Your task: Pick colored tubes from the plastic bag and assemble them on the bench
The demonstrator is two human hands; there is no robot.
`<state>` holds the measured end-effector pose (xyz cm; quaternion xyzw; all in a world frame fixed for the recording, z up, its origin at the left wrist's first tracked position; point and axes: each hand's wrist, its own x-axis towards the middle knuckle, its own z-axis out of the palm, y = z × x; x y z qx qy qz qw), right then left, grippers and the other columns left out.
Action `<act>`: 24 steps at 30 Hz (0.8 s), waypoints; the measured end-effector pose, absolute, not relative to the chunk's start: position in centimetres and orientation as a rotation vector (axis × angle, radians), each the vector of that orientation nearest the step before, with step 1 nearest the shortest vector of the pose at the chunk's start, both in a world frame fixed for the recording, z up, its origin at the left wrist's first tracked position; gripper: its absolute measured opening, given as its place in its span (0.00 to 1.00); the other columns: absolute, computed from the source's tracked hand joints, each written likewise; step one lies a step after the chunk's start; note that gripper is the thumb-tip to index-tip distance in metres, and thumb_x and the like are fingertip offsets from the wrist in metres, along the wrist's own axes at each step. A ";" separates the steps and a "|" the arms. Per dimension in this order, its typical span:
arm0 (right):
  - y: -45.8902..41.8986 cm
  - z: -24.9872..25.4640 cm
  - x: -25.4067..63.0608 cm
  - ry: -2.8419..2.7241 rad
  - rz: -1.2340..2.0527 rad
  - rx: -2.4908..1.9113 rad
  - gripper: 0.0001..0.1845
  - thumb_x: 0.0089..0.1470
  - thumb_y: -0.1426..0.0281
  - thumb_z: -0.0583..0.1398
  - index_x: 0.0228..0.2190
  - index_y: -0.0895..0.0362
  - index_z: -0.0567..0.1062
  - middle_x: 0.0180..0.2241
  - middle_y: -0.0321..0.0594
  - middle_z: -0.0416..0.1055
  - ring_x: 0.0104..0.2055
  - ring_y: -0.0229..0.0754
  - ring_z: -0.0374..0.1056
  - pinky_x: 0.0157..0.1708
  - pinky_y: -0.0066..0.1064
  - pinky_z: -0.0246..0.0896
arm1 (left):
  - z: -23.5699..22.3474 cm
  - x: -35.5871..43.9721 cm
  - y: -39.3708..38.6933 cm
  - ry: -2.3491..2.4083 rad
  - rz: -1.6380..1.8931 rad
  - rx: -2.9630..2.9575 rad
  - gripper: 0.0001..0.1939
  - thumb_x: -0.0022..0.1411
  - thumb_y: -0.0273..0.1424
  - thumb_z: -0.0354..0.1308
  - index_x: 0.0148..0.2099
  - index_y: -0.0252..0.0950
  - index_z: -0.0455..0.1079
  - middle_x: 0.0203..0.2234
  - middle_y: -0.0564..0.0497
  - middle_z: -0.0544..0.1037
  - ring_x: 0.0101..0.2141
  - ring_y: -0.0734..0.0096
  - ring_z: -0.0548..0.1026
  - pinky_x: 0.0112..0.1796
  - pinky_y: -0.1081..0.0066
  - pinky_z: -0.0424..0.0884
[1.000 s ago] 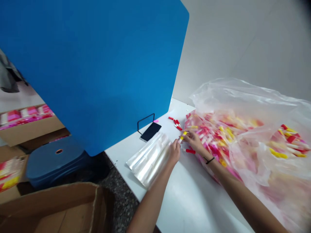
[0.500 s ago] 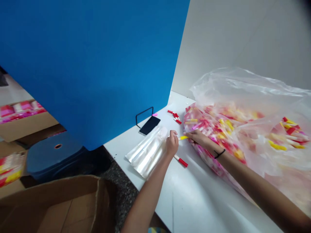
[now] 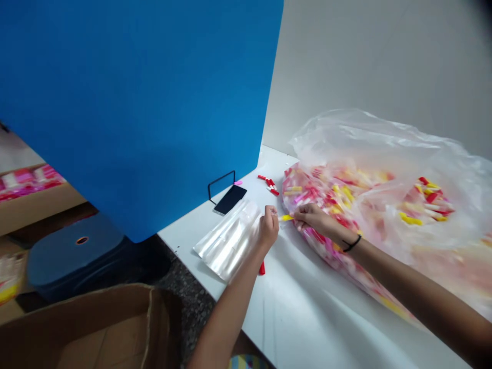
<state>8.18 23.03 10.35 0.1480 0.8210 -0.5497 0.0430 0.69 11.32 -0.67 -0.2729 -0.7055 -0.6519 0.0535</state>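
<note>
My right hand [image 3: 313, 219], with a dark band at its wrist, is closed on a yellow-ended marker [image 3: 286, 218] that points left. Facing it, my left hand [image 3: 269, 225] is closed, its fingertips close to the yellow end; a pale, see-through bit shows there, too blurred to name. Below my left forearm lies a stack of clear plastic sleeves [image 3: 226, 241]. A red-ended marker [image 3: 262, 268] shows partly from behind that forearm. Right beside my right hand bulges a large clear bag [image 3: 369, 148] full of red, yellow and pink markers [image 3: 428, 202].
Several red-and-white markers [image 3: 270, 184] lie on the white table [image 3: 303, 318] near the back. A phone [image 3: 230, 199] rests by a black wire stand [image 3: 222, 180] against the blue panel [image 3: 154, 102]. On the left are a blue stool [image 3: 73, 256] and a cardboard box [image 3: 115, 312].
The view has shifted a little, so most things sit farther left. My left forearm now covers most of the red-ended marker on the table. Both hands stay close together around the yellow-ended marker.
</note>
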 end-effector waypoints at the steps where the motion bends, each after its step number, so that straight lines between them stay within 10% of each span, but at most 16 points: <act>1: 22.7 11.1 9.0 2.524 -1.710 0.485 0.23 0.41 0.52 0.66 0.20 0.59 0.68 0.16 0.40 0.70 0.17 0.37 0.66 0.19 0.27 0.64 | 0.0 0.8 11.2 -2.121 -1.987 -0.868 0.06 0.66 0.32 0.41 0.41 0.39 0.57 0.22 0.57 0.64 0.24 0.72 0.66 0.29 0.74 0.60; 6: 24.8 15.8 17.3 3.424 -1.516 0.594 0.20 0.47 0.52 0.63 0.31 0.57 0.70 0.22 0.38 0.73 0.22 0.41 0.71 0.23 0.30 0.67 | 2.4 3.6 7.0 -2.278 -1.594 -0.976 0.12 0.66 0.36 0.47 0.50 0.39 0.59 0.39 0.49 0.70 0.37 0.68 0.71 0.40 0.69 0.66; 11: 34.9 16.9 24.2 3.632 0.053 1.724 0.11 0.50 0.67 0.63 0.36 0.59 0.73 0.27 0.46 0.75 0.31 0.47 0.73 0.31 0.33 0.62 | -0.1 9.3 0.4 -2.699 -0.858 -0.686 0.10 0.61 0.31 0.56 0.45 0.35 0.66 0.39 0.46 0.67 0.41 0.57 0.68 0.41 0.61 0.68; 17: 34.3 14.3 21.2 3.856 0.631 1.287 0.15 0.54 0.69 0.57 0.42 0.62 0.74 0.40 0.56 0.74 0.43 0.52 0.69 0.40 0.39 0.61 | -2.4 11.3 -0.3 -2.701 -0.725 -0.726 0.13 0.62 0.20 0.51 0.48 0.33 0.67 0.39 0.45 0.69 0.40 0.60 0.67 0.44 0.61 0.67; 21: 25.0 10.4 15.9 3.889 -0.142 -0.010 0.12 0.54 0.76 0.51 0.37 0.57 0.73 0.34 0.44 0.74 0.35 0.40 0.70 0.37 0.31 0.64 | -2.5 11.2 0.2 -2.743 -0.687 -0.678 0.11 0.65 0.23 0.47 0.46 0.33 0.68 0.36 0.45 0.71 0.39 0.58 0.68 0.41 0.60 0.66; 24: 21.1 6.1 11.4 3.339 -0.371 -0.097 0.22 0.49 0.85 0.48 0.40 0.57 0.73 0.41 0.46 0.73 0.39 0.41 0.71 0.37 0.30 0.64 | -2.6 11.4 -0.2 -2.760 -0.935 -0.679 0.12 0.68 0.27 0.42 0.44 0.34 0.67 0.34 0.45 0.72 0.37 0.59 0.70 0.38 0.63 0.65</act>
